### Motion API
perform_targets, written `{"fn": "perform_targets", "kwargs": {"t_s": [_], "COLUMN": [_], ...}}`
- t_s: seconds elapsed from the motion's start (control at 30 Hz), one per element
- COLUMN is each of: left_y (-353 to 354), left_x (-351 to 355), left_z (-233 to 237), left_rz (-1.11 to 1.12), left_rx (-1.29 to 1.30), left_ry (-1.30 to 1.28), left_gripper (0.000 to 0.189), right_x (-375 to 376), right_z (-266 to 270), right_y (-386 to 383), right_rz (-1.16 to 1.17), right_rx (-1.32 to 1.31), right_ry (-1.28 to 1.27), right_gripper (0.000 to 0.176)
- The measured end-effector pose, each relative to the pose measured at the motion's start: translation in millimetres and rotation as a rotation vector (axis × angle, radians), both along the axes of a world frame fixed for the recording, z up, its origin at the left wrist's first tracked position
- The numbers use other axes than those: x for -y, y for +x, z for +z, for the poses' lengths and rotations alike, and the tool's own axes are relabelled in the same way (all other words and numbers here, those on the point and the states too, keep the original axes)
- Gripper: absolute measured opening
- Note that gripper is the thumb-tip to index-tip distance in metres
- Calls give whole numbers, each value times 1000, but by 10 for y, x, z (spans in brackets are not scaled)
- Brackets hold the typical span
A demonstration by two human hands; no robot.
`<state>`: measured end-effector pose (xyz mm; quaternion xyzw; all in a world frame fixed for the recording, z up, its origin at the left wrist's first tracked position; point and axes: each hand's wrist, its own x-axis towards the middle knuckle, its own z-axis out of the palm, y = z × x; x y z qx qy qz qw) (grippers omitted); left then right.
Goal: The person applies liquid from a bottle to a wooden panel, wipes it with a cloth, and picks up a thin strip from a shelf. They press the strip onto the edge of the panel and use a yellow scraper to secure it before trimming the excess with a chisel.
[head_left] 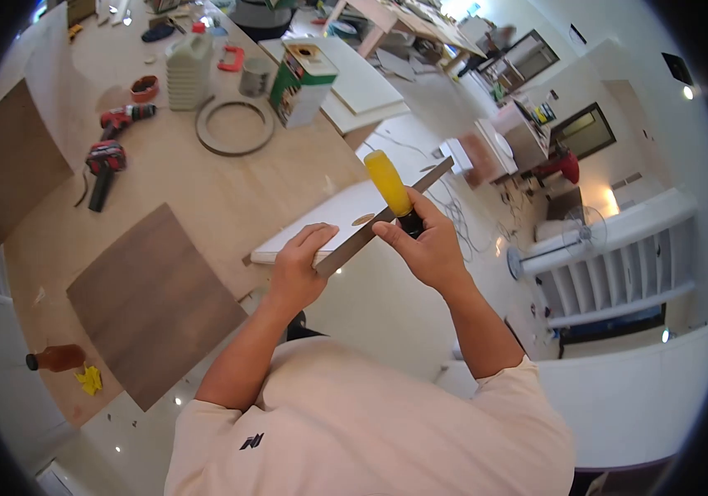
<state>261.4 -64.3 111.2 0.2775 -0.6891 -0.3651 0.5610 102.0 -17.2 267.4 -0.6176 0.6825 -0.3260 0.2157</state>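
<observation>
A white board with an oval opening lies tilted at the table's edge. Along its near side runs a dark brown strip, its far end sticking out past the board. My left hand grips the board and strip at the near end, fingers on top. In my right hand is a yellow-handled tool with a black lower part, handle pointing up; its working end is hidden by the hand. The right thumb touches the strip.
On the wooden table are a brown square panel, a red drill, a coiled band, a white jug, a green-white can and a brown bottle. Cables trail over the floor at right.
</observation>
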Motion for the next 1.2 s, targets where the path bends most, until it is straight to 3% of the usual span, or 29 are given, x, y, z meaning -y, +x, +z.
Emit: {"fn": "perform_targets", "kwargs": {"t_s": [0.17,0.37,0.47,0.7,1.2], "left_y": [-20,-28,-43,34,121], "left_x": [-162,-224,-176,-29,156], "left_z": [-17,-85,-99,21,209], "left_rz": [-18,-52,-5,0,93], "left_rx": [56,69,58,-102,-317], "left_ry": [-53,-61,-86,-4,75], "left_gripper": [44,42,40,38,30], "right_x": [-219,-300,-302,85,718], "right_z": [-166,-238,-219,-183,-38], "right_y": [16,47,84,152,3], "right_rz": [33,424,410,501,611], "right_rx": [13,150,56,-28,-114], "right_ry": [74,49,139,-75,-178], "right_gripper": [46,41,41,45,47]}}
